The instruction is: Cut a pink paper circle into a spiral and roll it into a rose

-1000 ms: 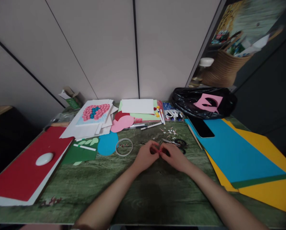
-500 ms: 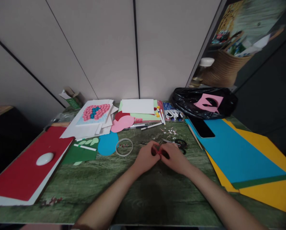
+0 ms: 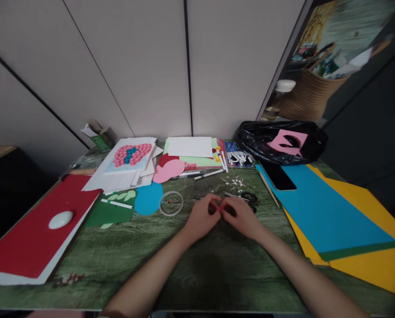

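Observation:
Both hands meet above the middle of the green wooden table. My left hand [image 3: 204, 216] pinches a small pinkish-red piece [image 3: 220, 207] between thumb and fingertips. From the other side my right hand [image 3: 241, 216] has its fingertips closed on the same piece, which is mostly hidden by the fingers. Black-handled scissors [image 3: 249, 197] lie just behind my right hand. A clear ring [image 3: 171, 203] with small reddish bits inside it rests left of my left hand. White scraps [image 3: 235, 181] are scattered beyond the hands.
At left are red sheets [image 3: 35, 229] with a white mouse [image 3: 61, 219], green paper [image 3: 111, 212] and a pink-and-blue flower picture [image 3: 133, 155]. Blue paper [image 3: 336, 212], yellow sheets [image 3: 366, 203], a phone [image 3: 280, 176] and a black bag [image 3: 250, 137] lie at right.
The fingertips of both hands have shifted slightly around the small piece. Everything else looks the same apart from a very slight shift of the view.

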The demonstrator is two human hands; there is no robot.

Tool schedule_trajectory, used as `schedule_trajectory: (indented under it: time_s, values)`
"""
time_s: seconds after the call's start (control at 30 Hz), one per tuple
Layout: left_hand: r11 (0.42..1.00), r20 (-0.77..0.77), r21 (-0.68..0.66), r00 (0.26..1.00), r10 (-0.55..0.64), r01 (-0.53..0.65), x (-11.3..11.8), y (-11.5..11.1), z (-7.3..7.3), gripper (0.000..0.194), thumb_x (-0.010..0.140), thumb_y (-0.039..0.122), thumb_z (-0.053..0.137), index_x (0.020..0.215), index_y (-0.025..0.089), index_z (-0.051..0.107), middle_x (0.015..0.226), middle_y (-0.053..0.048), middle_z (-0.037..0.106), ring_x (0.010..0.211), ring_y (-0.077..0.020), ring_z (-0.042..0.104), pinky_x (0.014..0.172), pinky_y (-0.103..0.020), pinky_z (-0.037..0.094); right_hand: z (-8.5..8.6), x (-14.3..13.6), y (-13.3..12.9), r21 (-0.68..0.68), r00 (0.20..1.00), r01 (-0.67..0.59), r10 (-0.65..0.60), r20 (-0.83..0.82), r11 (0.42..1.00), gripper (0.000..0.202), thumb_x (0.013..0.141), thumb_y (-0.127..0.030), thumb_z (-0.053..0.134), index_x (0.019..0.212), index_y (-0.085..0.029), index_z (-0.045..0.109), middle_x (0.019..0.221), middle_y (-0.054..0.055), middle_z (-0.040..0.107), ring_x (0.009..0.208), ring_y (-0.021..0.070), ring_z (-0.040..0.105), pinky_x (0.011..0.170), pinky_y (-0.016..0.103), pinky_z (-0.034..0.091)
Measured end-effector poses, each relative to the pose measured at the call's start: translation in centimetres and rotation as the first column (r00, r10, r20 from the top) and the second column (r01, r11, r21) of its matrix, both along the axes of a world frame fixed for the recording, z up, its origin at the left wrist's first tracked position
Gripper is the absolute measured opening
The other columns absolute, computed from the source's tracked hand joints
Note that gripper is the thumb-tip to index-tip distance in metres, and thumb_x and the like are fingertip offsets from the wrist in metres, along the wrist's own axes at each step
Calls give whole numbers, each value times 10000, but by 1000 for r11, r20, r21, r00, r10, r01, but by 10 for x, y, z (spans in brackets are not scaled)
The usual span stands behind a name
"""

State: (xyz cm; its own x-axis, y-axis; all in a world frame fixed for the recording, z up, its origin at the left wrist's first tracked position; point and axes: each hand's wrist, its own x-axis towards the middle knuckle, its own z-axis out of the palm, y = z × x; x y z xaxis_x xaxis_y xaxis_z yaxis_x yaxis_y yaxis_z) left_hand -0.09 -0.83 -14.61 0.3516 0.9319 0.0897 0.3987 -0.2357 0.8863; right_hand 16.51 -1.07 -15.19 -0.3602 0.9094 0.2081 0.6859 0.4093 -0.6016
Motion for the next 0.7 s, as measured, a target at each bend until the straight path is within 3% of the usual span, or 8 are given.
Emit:
schedule_trajectory:
  time_s: [0.57, 0.7]
  values:
    - [997, -25, 39, 998, 61, -60, 4, -2, 5, 286, 715, 87, 535, 975, 191, 592, 865, -16, 643, 809, -163, 581, 777, -297, 440, -1, -4, -2, 29, 999, 42, -41, -33, 999, 70, 784, -175, 560, 728, -209, 536, 729, 0, 582, 757, 186, 533, 707, 312, 352]
    - [998, 37, -9, 997, 63, -62, 3, -1, 5, 287, 744, 114, 547, 1017, 198, 574, 880, -14, 661, 834, -161, 608, 809, -302, 453, -2, -2, 0, 34, 997, 63, -62, -44, 997, 56, 801, -197, 555, 748, -212, 546, 754, 6, 603, 765, 189, 544, 711, 317, 358]
